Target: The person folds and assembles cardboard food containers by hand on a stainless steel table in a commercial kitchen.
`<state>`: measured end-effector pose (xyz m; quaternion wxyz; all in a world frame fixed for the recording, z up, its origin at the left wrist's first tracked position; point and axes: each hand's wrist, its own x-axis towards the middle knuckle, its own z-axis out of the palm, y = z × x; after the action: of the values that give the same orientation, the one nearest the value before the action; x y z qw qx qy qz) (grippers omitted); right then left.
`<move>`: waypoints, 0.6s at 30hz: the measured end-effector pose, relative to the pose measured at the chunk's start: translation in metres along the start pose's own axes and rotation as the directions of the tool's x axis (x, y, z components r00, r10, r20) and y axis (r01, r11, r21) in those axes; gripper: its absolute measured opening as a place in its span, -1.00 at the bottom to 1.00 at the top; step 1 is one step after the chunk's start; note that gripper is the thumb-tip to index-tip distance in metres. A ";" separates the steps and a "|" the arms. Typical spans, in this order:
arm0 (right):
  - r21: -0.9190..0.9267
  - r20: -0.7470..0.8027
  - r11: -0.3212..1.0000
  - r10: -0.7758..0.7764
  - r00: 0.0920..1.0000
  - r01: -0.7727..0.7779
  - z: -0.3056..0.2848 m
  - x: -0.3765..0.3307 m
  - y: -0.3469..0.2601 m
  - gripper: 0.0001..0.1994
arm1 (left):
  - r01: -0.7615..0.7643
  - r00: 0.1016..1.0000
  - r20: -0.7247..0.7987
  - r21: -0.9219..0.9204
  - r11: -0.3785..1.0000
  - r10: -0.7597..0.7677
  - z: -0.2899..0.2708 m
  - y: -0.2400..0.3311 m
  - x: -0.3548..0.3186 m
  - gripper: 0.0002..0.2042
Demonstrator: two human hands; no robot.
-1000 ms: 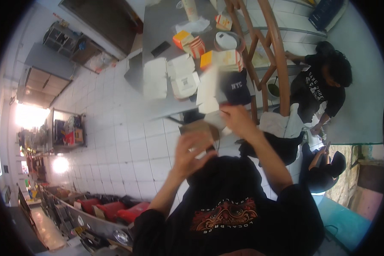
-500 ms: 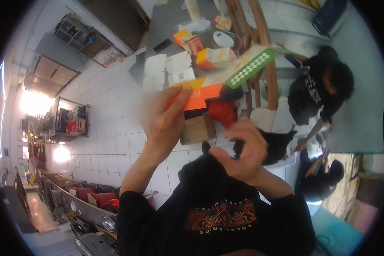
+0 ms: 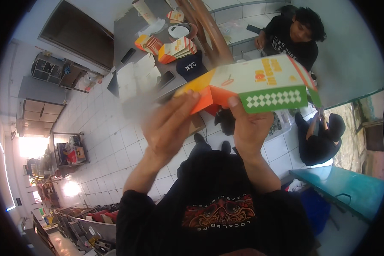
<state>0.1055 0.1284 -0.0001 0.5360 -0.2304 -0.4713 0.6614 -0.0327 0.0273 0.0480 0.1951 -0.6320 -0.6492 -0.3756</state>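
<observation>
A partly folded cardboard food box (image 3: 260, 79), white on top with green checkered, orange and yellow panels, is held up in front of me, tilted with its green end to the right. My left hand (image 3: 168, 123) pinches its orange and yellow end between thumb and fingers. At the lower edge, my right hand (image 3: 252, 128) grips the box near where orange meets green, thumb in front and fingers partly hidden beneath it. Beyond, on the grey table (image 3: 123, 32), lie a nested stack of similar boxes (image 3: 179, 49) and a smaller stack (image 3: 148, 43).
White unfolded cartons (image 3: 134, 74), a dark cap (image 3: 191, 67), a phone (image 3: 128, 55) and a tall paper cup (image 3: 144, 12) are on the table. One person (image 3: 292, 40) sits beyond the box; another (image 3: 324, 138) sits at right near a teal bench (image 3: 341, 187).
My right hand, free and blurred before, has closed on the box's lower edge. The box has swung rightward, showing more of its top. My view has turned, shifting the table left.
</observation>
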 end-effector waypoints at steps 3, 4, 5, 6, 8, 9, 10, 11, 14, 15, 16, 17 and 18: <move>-0.181 -0.096 0.976 -0.139 0.986 0.120 -0.006 -0.018 -0.001 -0.83 | 0.113 0.994 0.010 -0.026 0.993 -0.113 0.012 0.029 -0.016 -0.63; -0.470 0.035 0.847 -0.263 0.964 0.248 -0.012 -0.027 0.006 -0.80 | 0.179 0.984 0.001 -0.088 0.980 -0.180 0.016 0.035 -0.025 -0.63; -0.517 0.151 0.793 -0.287 0.946 0.323 -0.019 -0.032 0.012 -0.73 | 0.191 0.982 0.008 -0.089 0.978 -0.191 0.020 0.041 -0.028 -0.63; -0.546 0.264 0.734 -0.306 0.915 0.404 -0.026 -0.036 0.019 -0.67 | 0.214 0.976 -0.012 -0.139 0.967 -0.218 0.022 0.045 -0.029 -0.63; -0.509 0.292 0.760 -0.290 0.911 0.405 -0.033 -0.044 0.026 -0.62 | 0.230 0.969 -0.047 -0.202 0.952 -0.244 0.023 0.048 -0.034 -0.65; -0.489 0.306 0.773 -0.281 0.910 0.403 -0.034 -0.047 0.025 -0.59 | 0.239 0.966 -0.048 -0.197 0.951 -0.253 0.022 0.050 -0.036 -0.65; -0.468 0.319 0.787 -0.275 0.907 0.403 -0.033 -0.049 0.025 -0.56 | 0.242 0.966 -0.032 -0.228 0.943 -0.256 0.018 0.051 -0.037 -0.66; -0.466 0.342 0.773 -0.292 0.893 0.431 -0.031 -0.049 0.022 -0.53 | 0.245 0.966 -0.015 -0.259 0.934 -0.258 0.016 0.052 -0.037 -0.66; -0.339 0.350 0.847 -0.291 0.890 0.410 -0.026 -0.055 0.024 -0.50 | 0.159 0.981 -0.065 -0.292 0.943 -0.185 0.012 0.047 -0.038 -0.69; -0.214 0.335 0.910 -0.272 0.902 0.354 -0.023 -0.057 0.027 -0.50 | 0.161 0.980 -0.062 -0.288 0.944 -0.187 0.008 0.047 -0.040 -0.69; -0.085 0.328 0.950 -0.257 0.909 0.300 -0.021 -0.056 0.029 -0.50 | 0.203 0.973 -0.038 -0.325 0.924 -0.227 0.005 0.047 -0.041 -0.70; 0.044 0.322 0.970 -0.240 0.916 0.239 -0.018 -0.056 0.031 -0.50 | 0.242 0.964 -0.012 -0.362 0.900 -0.264 0.002 0.046 -0.043 -0.72; 0.106 0.320 0.972 -0.234 0.918 0.211 -0.015 -0.057 0.035 -0.50 | 0.238 0.965 -0.016 -0.365 0.900 -0.262 0.002 0.043 -0.045 -0.72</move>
<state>0.1186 0.0820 -0.0486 0.5287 -0.0424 -0.5545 0.6412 0.0151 -0.0055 0.0242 0.0472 -0.5558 -0.6386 -0.5302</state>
